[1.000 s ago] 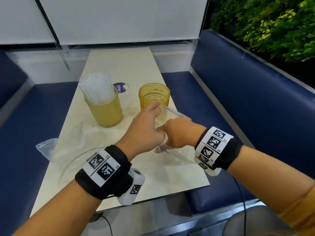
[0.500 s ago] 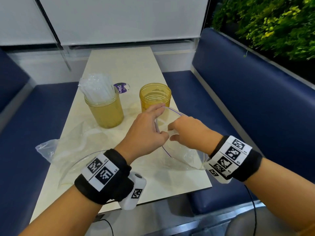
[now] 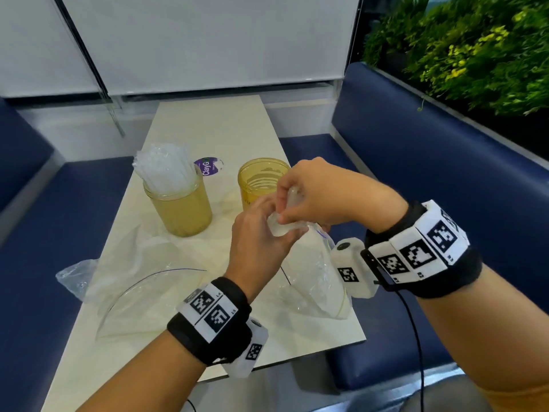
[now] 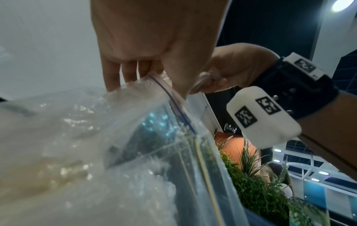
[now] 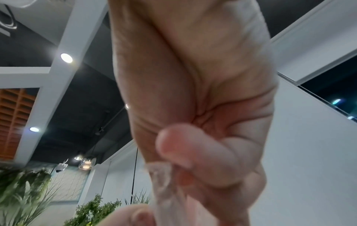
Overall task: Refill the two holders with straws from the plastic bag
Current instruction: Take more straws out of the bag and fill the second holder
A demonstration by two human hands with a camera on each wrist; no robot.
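My left hand [image 3: 274, 233] grips the mouth of a clear zip plastic bag [image 3: 315, 275] and holds it up off the table. My right hand [image 3: 289, 203] pinches a small bundle of clear wrapped straws [image 3: 292, 194] just above the bag's mouth. The right wrist view shows the straws [image 5: 164, 183] between thumb and fingers. In the left wrist view my left hand [image 4: 146, 76] curls over the bag [image 4: 115, 137] edge. The left amber holder [image 3: 181, 212] is full of straws [image 3: 165, 168]. The right amber holder [image 3: 255, 182] stands behind my hands with no straws showing in it.
A second, flat clear bag [image 3: 133, 278] lies on the pale table [image 3: 219, 129] at the front left. A purple sticker [image 3: 208, 166] sits between the holders. Blue bench seats [image 3: 445, 188] flank the table, with plants at the back right.
The bag has come up off the table in my left hand. My right hand rose from the bag's mouth, pinching straws, and its wrist turned over.
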